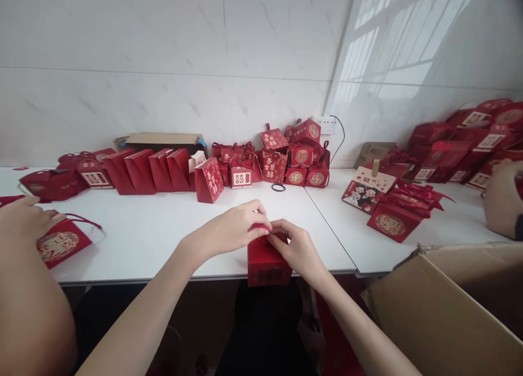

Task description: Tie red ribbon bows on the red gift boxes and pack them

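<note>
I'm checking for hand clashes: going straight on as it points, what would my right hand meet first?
Most likely your left hand: its fingertips lie just ahead of the right hand, over the box. Whether they already touch is unclear.

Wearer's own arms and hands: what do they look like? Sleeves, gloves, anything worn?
Left forearm and right forearm show no sleeves. Left hand and right hand are ungloved. No watch, bracelet, cables or markings visible.
</note>
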`<action>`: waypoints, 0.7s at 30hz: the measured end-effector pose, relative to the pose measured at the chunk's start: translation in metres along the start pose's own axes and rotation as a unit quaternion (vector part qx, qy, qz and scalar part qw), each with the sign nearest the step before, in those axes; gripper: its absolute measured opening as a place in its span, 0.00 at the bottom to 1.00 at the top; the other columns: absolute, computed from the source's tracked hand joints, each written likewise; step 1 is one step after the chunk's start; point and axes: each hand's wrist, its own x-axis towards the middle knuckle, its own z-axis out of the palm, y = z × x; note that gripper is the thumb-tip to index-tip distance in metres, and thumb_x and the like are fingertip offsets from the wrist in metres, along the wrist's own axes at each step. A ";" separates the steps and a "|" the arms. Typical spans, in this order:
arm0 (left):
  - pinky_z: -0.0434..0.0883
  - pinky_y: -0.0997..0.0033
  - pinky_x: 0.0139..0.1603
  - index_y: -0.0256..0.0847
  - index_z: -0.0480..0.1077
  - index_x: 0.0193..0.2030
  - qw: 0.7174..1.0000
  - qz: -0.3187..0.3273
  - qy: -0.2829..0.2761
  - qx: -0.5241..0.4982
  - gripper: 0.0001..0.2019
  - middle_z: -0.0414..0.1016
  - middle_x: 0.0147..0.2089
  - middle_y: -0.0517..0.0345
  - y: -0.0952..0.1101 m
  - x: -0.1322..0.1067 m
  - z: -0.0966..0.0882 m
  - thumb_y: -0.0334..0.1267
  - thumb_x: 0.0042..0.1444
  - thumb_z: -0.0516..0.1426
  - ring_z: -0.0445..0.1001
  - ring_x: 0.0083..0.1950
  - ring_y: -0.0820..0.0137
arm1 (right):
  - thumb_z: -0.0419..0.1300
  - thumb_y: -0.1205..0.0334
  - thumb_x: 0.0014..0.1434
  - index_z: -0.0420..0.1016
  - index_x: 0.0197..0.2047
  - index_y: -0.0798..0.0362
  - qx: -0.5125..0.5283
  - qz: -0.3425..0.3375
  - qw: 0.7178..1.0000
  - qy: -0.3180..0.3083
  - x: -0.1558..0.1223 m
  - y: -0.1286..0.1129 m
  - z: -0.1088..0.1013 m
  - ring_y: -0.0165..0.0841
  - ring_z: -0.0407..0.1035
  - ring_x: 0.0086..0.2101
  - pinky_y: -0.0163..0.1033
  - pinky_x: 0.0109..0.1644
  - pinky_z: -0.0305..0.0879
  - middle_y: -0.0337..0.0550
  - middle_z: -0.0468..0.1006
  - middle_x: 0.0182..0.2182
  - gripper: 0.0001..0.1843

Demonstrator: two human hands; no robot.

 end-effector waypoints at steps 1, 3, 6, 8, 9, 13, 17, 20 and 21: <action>0.64 0.72 0.36 0.45 0.75 0.34 1.000 0.009 -0.008 -0.001 0.10 0.70 0.40 0.57 0.000 0.004 -0.001 0.36 0.56 0.51 0.70 0.36 0.69 | 0.55 0.64 0.54 0.73 0.36 0.50 -0.005 0.003 1.000 -0.001 0.000 0.000 0.000 0.33 0.73 0.34 0.38 0.39 0.66 0.40 0.79 0.34 0.07; 0.64 0.73 0.33 0.45 0.74 0.33 1.000 0.017 -0.017 0.000 0.10 0.71 0.37 0.58 0.001 0.012 -0.002 0.34 0.54 0.52 0.70 0.34 0.69 | 0.55 0.63 0.54 0.73 0.34 0.50 -0.016 0.012 1.000 -0.002 0.000 0.001 -0.001 0.34 0.72 0.34 0.38 0.38 0.65 0.40 0.79 0.33 0.05; 0.64 0.73 0.31 0.43 0.73 0.31 1.000 0.023 -0.013 -0.005 0.08 0.73 0.37 0.58 0.001 0.020 -0.002 0.34 0.52 0.53 0.71 0.33 0.70 | 0.55 0.62 0.54 0.72 0.32 0.51 -0.039 0.019 0.999 -0.005 0.000 0.003 -0.002 0.35 0.71 0.32 0.38 0.37 0.65 0.41 0.78 0.31 0.05; 0.65 0.73 0.33 0.42 0.73 0.30 0.999 0.031 -0.008 -0.013 0.07 0.73 0.36 0.57 -0.001 0.023 -0.001 0.35 0.52 0.53 0.71 0.34 0.69 | 0.55 0.62 0.54 0.72 0.31 0.51 -0.049 0.016 0.999 -0.005 -0.001 0.003 -0.003 0.35 0.71 0.32 0.38 0.37 0.64 0.41 0.78 0.30 0.05; 0.65 0.73 0.33 0.41 0.73 0.30 0.999 0.033 -0.009 -0.023 0.07 0.73 0.36 0.57 -0.002 0.024 0.000 0.36 0.52 0.53 0.71 0.34 0.69 | 0.56 0.62 0.54 0.71 0.30 0.51 -0.051 0.013 0.999 -0.005 -0.002 0.002 -0.004 0.35 0.70 0.32 0.38 0.37 0.64 0.41 0.78 0.30 0.05; 0.65 0.73 0.34 0.39 0.73 0.32 0.995 0.027 -0.006 -0.101 0.09 0.74 0.33 0.57 -0.011 0.024 0.007 0.39 0.54 0.52 0.71 0.33 0.70 | 0.57 0.64 0.53 0.69 0.32 0.51 -0.016 0.008 1.000 0.001 -0.004 0.001 -0.003 0.33 0.71 0.33 0.37 0.39 0.63 0.38 0.77 0.29 0.01; 0.66 0.73 0.40 0.39 0.71 0.38 0.988 0.001 0.071 -0.139 0.08 0.74 0.38 0.58 -0.022 0.022 0.017 0.36 0.54 0.52 0.71 0.37 0.71 | 0.60 0.62 0.51 0.64 0.31 0.51 0.067 0.027 0.997 0.015 -0.005 0.001 0.000 0.32 0.71 0.34 0.36 0.38 0.63 0.37 0.75 0.29 0.07; 0.65 0.72 0.41 0.39 0.70 0.36 0.986 -0.034 0.091 -0.137 0.07 0.73 0.38 0.59 -0.033 0.019 0.025 0.38 0.55 0.53 0.70 0.37 0.71 | 0.61 0.60 0.50 0.62 0.29 0.51 0.101 0.030 0.994 0.030 -0.006 0.002 0.001 0.32 0.71 0.33 0.36 0.38 0.63 0.38 0.76 0.29 0.10; 0.65 0.71 0.41 0.39 0.70 0.35 0.985 -0.044 0.095 -0.135 0.07 0.73 0.37 0.59 -0.036 0.018 0.028 0.39 0.54 0.53 0.70 0.37 0.71 | 0.62 0.60 0.50 0.62 0.28 0.52 0.111 0.032 0.993 0.034 -0.006 0.003 0.001 0.32 0.71 0.33 0.36 0.38 0.63 0.38 0.76 0.30 0.11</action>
